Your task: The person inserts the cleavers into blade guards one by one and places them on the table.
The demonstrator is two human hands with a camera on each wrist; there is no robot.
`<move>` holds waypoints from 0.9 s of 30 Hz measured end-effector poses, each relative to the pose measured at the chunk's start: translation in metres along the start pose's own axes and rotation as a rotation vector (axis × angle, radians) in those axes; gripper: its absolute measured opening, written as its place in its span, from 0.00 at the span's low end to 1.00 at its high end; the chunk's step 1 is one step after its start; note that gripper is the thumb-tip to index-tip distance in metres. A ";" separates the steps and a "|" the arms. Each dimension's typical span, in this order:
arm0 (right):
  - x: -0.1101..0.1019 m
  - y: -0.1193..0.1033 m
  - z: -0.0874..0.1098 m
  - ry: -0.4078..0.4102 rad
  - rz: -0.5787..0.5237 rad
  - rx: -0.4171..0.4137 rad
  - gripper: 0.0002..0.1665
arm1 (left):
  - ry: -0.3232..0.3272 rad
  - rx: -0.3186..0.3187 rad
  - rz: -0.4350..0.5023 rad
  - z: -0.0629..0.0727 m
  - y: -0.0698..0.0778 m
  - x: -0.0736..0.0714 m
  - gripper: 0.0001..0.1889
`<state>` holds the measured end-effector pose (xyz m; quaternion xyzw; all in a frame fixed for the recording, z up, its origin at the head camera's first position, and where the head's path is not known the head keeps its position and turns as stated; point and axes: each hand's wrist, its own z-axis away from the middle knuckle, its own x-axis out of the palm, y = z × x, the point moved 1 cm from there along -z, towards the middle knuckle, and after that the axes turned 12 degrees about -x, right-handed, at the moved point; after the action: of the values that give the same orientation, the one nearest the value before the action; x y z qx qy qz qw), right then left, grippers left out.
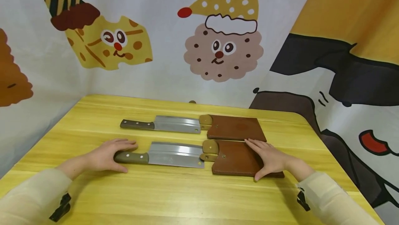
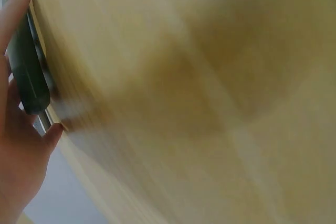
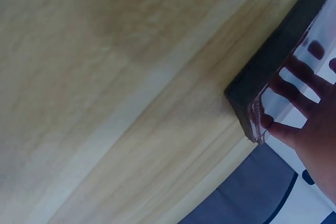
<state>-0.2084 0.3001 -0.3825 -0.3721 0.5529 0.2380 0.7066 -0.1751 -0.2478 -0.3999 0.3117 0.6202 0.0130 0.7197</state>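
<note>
Two cleavers lie flat on the table, one behind the other, blades to the right. The front cleaver (image 1: 176, 154) has an olive handle (image 2: 29, 72); the rear cleaver (image 1: 176, 124) has a dark handle. My left hand (image 1: 104, 155) is around the olive handle's butt end, fingers and thumb spread to either side of it. My right hand (image 1: 270, 159) lies over the right end of the front brown leather sheath (image 1: 237, 159), fingers towards its far edge and thumb at its near edge. Behind it is the rear leather sheath (image 1: 235, 128). Each blade tip meets its sheath's tan strap.
The yellow wood-grain table (image 1: 174, 197) has its far edge near a white cloth backdrop (image 1: 162, 83) with cartoon prints. Dark clips or straps hang at both sleeve cuffs.
</note>
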 end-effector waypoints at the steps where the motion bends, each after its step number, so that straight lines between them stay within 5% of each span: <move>1: 0.001 0.001 0.001 -0.001 0.006 -0.007 0.75 | -0.009 -0.009 0.011 0.000 0.000 0.000 0.40; 11: 0.001 0.007 0.000 -0.024 -0.003 -0.018 0.73 | -0.040 -0.036 0.118 -0.002 -0.004 0.000 0.23; 19: 0.001 0.007 0.001 -0.021 -0.013 -0.075 0.74 | -0.082 -0.076 0.235 -0.002 -0.005 -0.004 0.26; 27: 0.003 0.003 -0.001 -0.017 -0.065 -0.048 0.77 | -0.135 -0.039 0.324 -0.006 -0.007 -0.010 0.25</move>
<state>-0.2106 0.3010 -0.3860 -0.4046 0.5287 0.2313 0.7094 -0.1855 -0.2551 -0.3943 0.3938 0.5120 0.1197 0.7539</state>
